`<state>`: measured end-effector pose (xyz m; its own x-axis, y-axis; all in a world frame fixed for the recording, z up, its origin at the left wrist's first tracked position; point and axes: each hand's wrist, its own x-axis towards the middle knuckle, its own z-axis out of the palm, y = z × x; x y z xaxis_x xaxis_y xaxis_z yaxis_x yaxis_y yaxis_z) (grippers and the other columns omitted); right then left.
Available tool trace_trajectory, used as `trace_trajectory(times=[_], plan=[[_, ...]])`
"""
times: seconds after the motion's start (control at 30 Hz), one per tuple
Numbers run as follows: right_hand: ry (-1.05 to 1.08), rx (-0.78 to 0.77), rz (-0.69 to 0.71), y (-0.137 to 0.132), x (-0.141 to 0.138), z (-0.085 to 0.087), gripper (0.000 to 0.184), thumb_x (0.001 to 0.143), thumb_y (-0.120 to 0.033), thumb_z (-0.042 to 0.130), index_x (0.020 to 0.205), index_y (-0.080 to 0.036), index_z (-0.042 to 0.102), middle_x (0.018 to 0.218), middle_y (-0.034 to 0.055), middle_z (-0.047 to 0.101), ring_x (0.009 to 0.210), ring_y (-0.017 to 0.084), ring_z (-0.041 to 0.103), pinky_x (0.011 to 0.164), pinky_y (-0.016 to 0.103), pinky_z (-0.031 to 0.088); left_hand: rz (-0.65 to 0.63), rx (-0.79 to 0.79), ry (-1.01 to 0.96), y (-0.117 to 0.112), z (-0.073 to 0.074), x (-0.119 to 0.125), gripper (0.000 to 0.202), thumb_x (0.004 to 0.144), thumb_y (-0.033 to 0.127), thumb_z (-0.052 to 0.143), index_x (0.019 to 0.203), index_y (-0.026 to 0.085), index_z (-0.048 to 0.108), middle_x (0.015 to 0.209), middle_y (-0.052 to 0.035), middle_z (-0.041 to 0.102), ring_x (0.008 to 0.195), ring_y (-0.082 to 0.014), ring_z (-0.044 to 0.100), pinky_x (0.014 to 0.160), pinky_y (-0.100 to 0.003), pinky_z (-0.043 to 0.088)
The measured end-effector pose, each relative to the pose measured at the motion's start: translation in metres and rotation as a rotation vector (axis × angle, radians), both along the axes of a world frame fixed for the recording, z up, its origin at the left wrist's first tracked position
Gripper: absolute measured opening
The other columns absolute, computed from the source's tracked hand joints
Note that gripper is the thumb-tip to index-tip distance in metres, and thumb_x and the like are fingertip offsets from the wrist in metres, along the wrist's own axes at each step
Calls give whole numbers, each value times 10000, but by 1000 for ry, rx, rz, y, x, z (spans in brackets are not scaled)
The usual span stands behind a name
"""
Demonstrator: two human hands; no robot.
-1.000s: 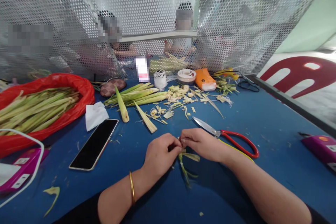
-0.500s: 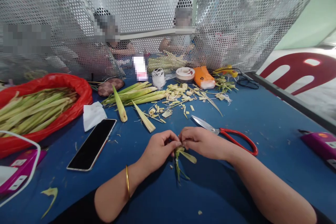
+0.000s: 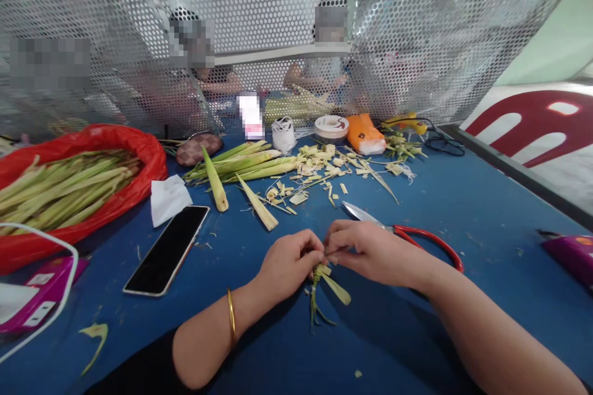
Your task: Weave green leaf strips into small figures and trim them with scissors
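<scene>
My left hand pinches the top of a small bundle of folded green leaf strips. From it, one broad pale strip and several thin dark green strands hang down over the blue table. My right hand meets the left at the bundle's top, thumb and fingertips closed together. What exactly those fingertips grip is too small to tell. Behind my right wrist lie red-handled scissors, blades pointing to the far left. Beyond my hands are a loose cut leaf piece and a thicker pale green shoot.
A red plastic bag of leaf stalks stands left, near a phone and white tissue. Leaf scraps, string, a tape roll and an orange packet lie at the back. People sit behind a perforated screen.
The view has shifted slightly, moving everything a little right. My right fingers have changed their pose slightly at the bundle's top; my left hand keeps its pinch.
</scene>
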<state>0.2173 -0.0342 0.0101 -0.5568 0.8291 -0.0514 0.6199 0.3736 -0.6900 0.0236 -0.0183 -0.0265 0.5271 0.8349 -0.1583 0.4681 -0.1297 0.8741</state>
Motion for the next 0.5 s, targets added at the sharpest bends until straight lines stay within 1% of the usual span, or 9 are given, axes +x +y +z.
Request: trace_trajectory(times=[0.07, 0.13, 0.2, 0.27, 0.37, 0.5], plan=[[-22, 19, -18, -1, 2, 2, 166, 882, -200, 570, 756, -194, 677, 828, 16, 601, 713, 125, 550, 661, 225, 392, 25, -52, -41, 0, -1, 1, 45, 776, 213, 550, 818, 206, 563, 622, 60, 608, 510, -103, 558, 535, -214, 417], [-41, 24, -17, -2, 2, 3, 182, 885, -218, 572, 735, -194, 671, 772, 5, 590, 682, 119, 529, 617, 220, 364, 51, -99, -84, 0, -2, 2, 124, 750, 201, 576, 866, 210, 532, 629, 65, 616, 495, -98, 550, 512, -205, 412], [-45, 5, -20, -3, 0, 4, 208, 888, -240, 568, 706, -187, 655, 699, -11, 577, 647, 114, 503, 582, 224, 335, 63, -120, -109, 0, -2, 2, 127, 731, 198, 601, 833, 206, 526, 617, 65, 598, 497, -92, 536, 505, -195, 409], [-28, -39, -54, -2, -3, 3, 247, 886, -269, 560, 664, -180, 622, 617, -31, 532, 598, 106, 462, 549, 225, 313, 61, -129, -119, 1, -1, 2, 79, 727, 213, 619, 768, 191, 555, 610, 55, 577, 517, -89, 525, 515, -193, 414], [64, -175, -128, -1, -7, -2, 257, 868, -292, 552, 638, -181, 583, 535, -59, 448, 522, 91, 424, 492, 213, 298, 51, -158, -137, 1, 0, 3, 76, 730, 243, 634, 724, 169, 618, 594, 44, 561, 521, -88, 500, 519, -199, 411], [254, -398, -270, 3, -13, -12, 214, 831, -291, 548, 661, -174, 604, 517, -57, 482, 460, 85, 465, 458, 200, 363, 26, -201, -142, 3, 0, 1, 97, 735, 217, 613, 692, 149, 668, 566, 36, 566, 512, -85, 496, 529, -201, 408]])
